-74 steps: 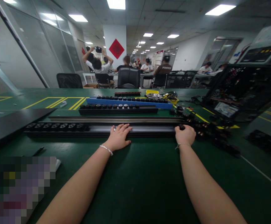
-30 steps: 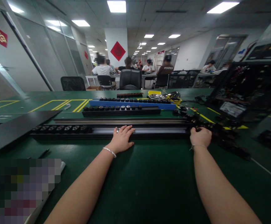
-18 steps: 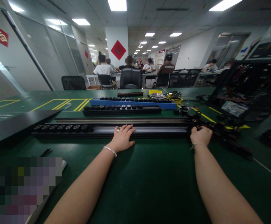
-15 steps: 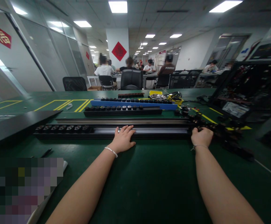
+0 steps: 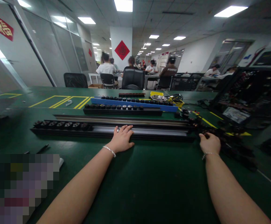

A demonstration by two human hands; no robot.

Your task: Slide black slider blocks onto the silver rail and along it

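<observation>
Ceiling lights (image 5: pixel 123 5) shine above a green counter (image 5: pixel 149 180). Across it lies a long black rail (image 5: pixel 158 132), with round dark parts (image 5: pixel 60 124) lined up at its left end. The left hand (image 5: pixel 122 139) rests on the rail's middle, fingers spread. Just past its right end, beside a dark heap (image 5: pixel 239 151), the right hand (image 5: pixel 210 144) has curled fingers; whether they grip anything, I cannot tell.

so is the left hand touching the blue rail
Apart. In the head view, black rails and green table lie between the left hand and the blue rail.
</observation>
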